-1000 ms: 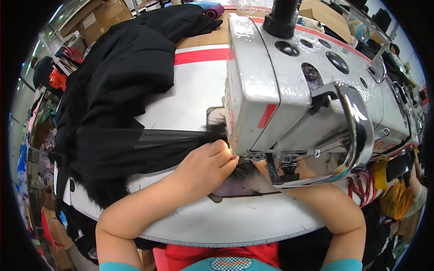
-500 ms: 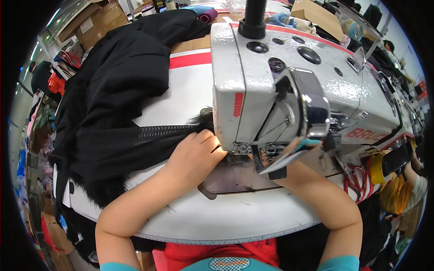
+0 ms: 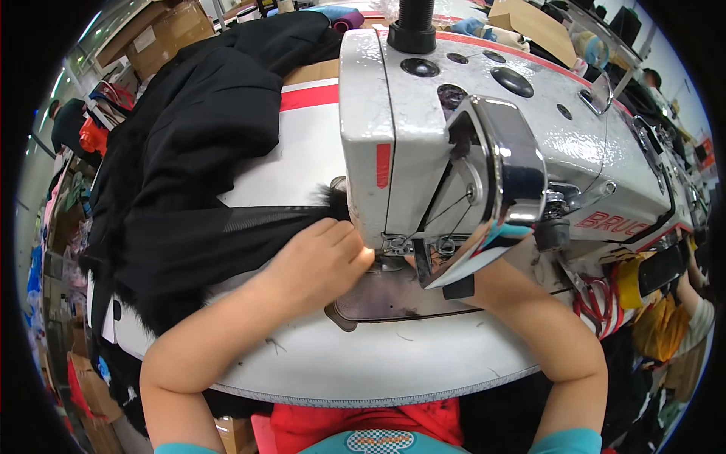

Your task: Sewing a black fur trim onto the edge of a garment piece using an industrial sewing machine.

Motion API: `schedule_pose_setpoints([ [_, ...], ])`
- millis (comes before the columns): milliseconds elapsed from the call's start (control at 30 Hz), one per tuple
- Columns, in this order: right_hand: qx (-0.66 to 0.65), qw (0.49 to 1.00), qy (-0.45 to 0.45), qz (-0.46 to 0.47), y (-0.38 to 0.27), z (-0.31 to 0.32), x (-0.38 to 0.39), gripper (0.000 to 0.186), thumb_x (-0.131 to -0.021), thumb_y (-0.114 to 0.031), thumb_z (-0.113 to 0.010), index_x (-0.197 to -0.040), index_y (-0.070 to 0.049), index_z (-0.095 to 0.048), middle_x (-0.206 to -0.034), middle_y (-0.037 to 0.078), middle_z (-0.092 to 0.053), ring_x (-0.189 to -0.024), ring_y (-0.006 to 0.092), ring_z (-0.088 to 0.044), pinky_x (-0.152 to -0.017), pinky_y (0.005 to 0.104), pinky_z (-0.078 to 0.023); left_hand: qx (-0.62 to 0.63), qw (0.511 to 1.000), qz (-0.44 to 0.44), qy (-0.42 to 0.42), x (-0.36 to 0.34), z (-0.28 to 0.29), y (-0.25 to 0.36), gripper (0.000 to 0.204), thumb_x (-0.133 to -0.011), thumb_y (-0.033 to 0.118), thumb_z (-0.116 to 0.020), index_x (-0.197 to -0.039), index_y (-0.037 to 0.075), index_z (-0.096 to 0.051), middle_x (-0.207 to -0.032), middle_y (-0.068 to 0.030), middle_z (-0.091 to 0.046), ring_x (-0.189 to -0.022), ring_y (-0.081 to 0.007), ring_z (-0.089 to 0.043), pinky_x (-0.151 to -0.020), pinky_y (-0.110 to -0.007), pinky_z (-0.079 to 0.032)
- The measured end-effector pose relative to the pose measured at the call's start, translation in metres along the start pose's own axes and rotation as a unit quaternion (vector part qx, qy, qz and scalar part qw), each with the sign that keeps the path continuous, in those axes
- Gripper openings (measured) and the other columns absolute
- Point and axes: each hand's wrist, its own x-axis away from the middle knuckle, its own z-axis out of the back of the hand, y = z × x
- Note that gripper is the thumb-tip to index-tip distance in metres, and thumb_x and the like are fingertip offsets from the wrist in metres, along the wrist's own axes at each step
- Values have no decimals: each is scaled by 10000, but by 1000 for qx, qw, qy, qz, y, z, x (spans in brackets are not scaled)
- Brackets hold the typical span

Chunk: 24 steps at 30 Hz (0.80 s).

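Note:
A white sewing machine (image 3: 370,121) stands over the table, its needle area lit at the lower left of its head. Close beside that lit spot, my left hand (image 3: 321,261) is closed on the edge of a black fabric strip (image 3: 257,227), thin and partly sheer. Dark fur (image 3: 338,198) sticks up behind my fingers, against the machine's head. My right hand (image 3: 491,281) reaches in from the other side. The machine's front parts and shiny cover hide most of its fingers, so their grip does not show.
A heap of black cloth (image 3: 204,98) with furry edges covers the table's left side. Red-handled scissors (image 3: 597,306) lie by the machine at right. Cardboard boxes (image 3: 162,38) stand at the back left. A measuring tape (image 3: 363,402) runs along the table's front edge.
The machine's head and my left hand sit slightly farther left in the picture. Less dark fur shows in front of the needle area. My left hand keeps its hold on the fabric.

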Motion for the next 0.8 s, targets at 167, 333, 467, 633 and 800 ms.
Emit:
schedule_pose_setpoints([
  [167,-89,977,195,-10,-25,7,-12,77,-763,-147,-556,-773,-83,-598,-638,75,-585,-595,259,-580,-529,374,-453,-12,1000,-13,25,2,3,-3,187,-647,145,-554,-819,72,-548,-753,-11,-464,-713,-154,-461,-619,-265,-386],
  [333,-174,953,246,29,-26,16,-17,29,-744,-77,-581,-729,-61,-561,-620,67,-535,-573,248,-553,-500,350,-442,-6,998,61,22,-3,2,22,212,-648,123,-561,-841,34,-559,-765,-26,-467,-739,-168,-468,-605,-276,-385],
  [467,-454,875,142,-90,-22,6,-13,83,-754,-32,-578,-834,-54,-578,-706,66,-586,-656,226,-595,-576,336,-486,56,997,45,13,-5,-4,21,222,-648,97,-563,-836,-22,-563,-760,-71,-461,-762,-202,-480,-615,-273,-435],
  [633,-203,973,90,-59,-13,-6,-1,229,-831,-37,-507,-1059,-50,-528,-922,89,-599,-848,181,-597,-739,297,-493,37,998,44,27,4,-7,15,275,-634,85,-575,-886,-25,-568,-766,-60,-456,-750,-180,-480,-606,-255,-463],
  [800,-236,964,112,-52,-21,8,-5,232,-864,-179,-490,-1049,-77,-584,-982,70,-587,-891,161,-561,-677,333,-465,43,998,21,46,5,-2,13,313,-634,98,-581,-926,-14,-582,-802,-53,-478,-787,-165,-500,-579,-223,-473],
])
